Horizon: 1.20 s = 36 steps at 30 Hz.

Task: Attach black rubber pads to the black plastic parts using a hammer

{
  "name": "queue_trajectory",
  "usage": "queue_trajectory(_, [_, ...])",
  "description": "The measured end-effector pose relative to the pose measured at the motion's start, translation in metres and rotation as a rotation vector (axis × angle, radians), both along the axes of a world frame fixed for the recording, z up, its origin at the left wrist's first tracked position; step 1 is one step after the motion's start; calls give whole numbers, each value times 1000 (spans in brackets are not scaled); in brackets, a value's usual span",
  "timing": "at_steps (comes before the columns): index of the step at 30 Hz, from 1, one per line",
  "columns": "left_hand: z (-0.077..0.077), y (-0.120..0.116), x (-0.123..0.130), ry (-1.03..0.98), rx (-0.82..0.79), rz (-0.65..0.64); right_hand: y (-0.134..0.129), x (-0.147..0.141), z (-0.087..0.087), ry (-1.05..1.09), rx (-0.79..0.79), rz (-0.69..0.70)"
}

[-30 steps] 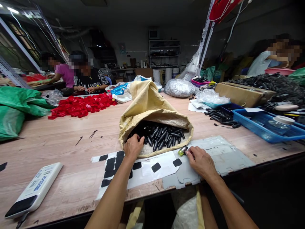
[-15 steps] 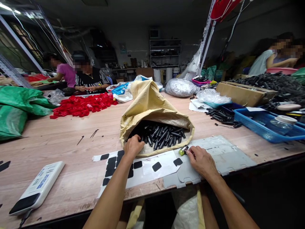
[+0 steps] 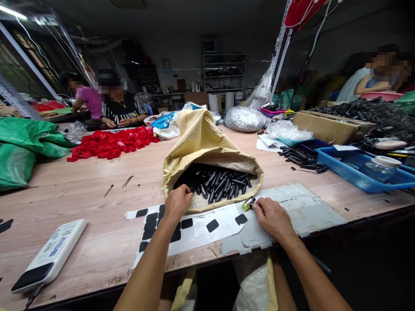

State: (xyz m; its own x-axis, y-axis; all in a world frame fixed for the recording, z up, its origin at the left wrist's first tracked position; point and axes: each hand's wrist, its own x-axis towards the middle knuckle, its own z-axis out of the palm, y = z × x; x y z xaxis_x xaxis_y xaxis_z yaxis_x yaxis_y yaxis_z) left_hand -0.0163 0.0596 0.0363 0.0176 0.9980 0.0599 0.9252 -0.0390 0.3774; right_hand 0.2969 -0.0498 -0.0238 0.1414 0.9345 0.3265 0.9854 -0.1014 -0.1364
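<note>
A yellow woven sack (image 3: 207, 131) lies on the table with its mouth toward me, full of black cylindrical parts (image 3: 222, 183). My left hand (image 3: 179, 199) is at the left of the sack's mouth with curled fingers; whether they hold a part is hidden. My right hand (image 3: 270, 216) pinches a small yellow-green and metallic piece (image 3: 249, 203) just right of the sack. Under the hands lie a white sheet (image 3: 197, 231) with black rounded squares (image 3: 212, 225) and a grey board (image 3: 311, 211).
At the left are a white power bank (image 3: 53, 250), red parts (image 3: 112, 142) and a green bag (image 3: 32, 138). A blue tray (image 3: 350, 172), black parts and a cardboard box (image 3: 330, 125) stand at the right. People sit across the tables.
My left hand has shifted slightly left and down at the sack's mouth. My right hand keeps the yellow-green piece in nearly the same place. The view has shifted a little.
</note>
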Motion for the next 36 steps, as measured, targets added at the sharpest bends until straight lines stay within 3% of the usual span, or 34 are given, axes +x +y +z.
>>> queue_trajectory(4, [0, -29, -8, -152, 90, -189, 0, 0, -1, 2, -2, -1])
queue_trajectory(9, [-18, -65, -4, -406, 34, -422, 0, 1, -3, 1, 2, -4])
queue_trajectory(15, [-29, -79, 0, -255, 65, -532, -1, 1, -2, 11, -1, 0])
queue_trajectory(20, [-26, -81, 8, -203, 151, -573, -1, -1, 0, 32, -4, -7])
queue_trajectory(28, [-39, -82, 21, -406, 60, -547, -18, 8, 6, 123, -25, -53])
queue_trajectory(32, [-39, -81, 19, -426, 46, -526, -32, 13, 6, 142, -55, -55])
queue_trajectory(36, [-37, -80, 19, -470, 31, -523, -42, 5, 10, 236, 29, -15])
